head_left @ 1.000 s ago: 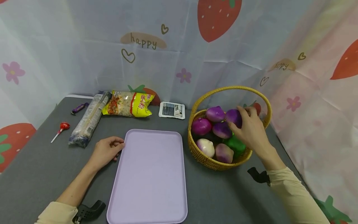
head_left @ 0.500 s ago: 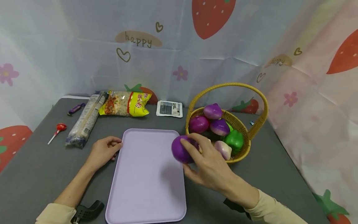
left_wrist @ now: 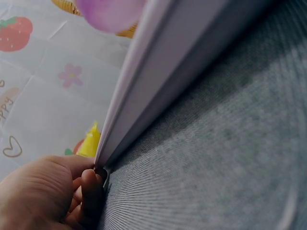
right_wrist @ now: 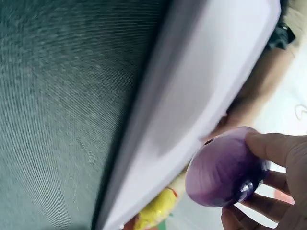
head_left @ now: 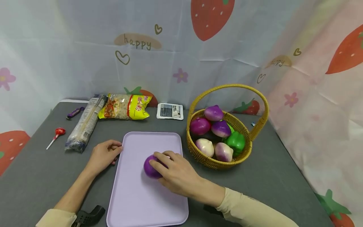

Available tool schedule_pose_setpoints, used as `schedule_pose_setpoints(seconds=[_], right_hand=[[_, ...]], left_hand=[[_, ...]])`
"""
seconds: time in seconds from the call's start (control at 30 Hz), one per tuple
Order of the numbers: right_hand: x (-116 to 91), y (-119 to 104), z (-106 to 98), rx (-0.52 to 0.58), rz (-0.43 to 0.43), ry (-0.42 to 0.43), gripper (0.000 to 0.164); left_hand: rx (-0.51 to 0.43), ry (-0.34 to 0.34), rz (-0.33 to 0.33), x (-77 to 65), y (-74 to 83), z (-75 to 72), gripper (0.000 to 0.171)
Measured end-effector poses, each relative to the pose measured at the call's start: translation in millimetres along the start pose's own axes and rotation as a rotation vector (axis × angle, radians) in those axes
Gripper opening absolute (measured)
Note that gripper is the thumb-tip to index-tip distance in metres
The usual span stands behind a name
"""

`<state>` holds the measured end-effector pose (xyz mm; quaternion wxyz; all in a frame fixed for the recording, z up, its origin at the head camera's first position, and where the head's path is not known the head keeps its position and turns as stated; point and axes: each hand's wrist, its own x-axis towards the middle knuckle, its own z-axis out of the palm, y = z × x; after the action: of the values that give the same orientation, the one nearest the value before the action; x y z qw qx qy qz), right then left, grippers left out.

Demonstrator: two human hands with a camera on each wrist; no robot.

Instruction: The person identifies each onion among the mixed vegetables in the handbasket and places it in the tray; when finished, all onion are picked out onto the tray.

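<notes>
Left fingers (left_wrist: 89, 186) pinch the tray (head_left: 141, 205) at ten o'clock; right fingers (right_wrist: 266, 205) grip a round purple onion (head_left: 151, 169) that, released, could roll

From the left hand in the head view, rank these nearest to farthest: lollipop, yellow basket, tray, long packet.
1. Tray: touching the left hand.
2. Long packet: left, slightly beyond the hand.
3. Lollipop: left of the packet.
4. Yellow basket: right, past the tray.
</notes>
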<state>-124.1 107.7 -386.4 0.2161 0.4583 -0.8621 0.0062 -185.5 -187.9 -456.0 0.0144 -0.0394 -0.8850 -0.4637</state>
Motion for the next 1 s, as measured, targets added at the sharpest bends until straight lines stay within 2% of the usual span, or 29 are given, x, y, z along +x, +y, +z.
schedule_pose_setpoints(seconds=[0.13,0.33,0.57,1.0], right_hand=[[2.6,-1.3,11.3,-0.017,-0.005,-0.026,0.047],[5.1,1.6,15.7,-0.045,-0.001,-0.068,0.041],[5.0,4.7,7.9,0.057,0.044,-0.126,0.043],[12.5,4.0,11.6,-0.001,0.04,-0.108,0.043]], left_hand=[[-0.005,0.002,0.008,-1.8,-1.2,0.8,0.026],[-0.004,0.005,0.009,-1.4,-0.5,0.7,0.026],[0.0,0.011,0.018,0.9,-0.5,0.4,0.025],[-0.009,0.006,-0.001,1.0,-0.4,1.0,0.027]])
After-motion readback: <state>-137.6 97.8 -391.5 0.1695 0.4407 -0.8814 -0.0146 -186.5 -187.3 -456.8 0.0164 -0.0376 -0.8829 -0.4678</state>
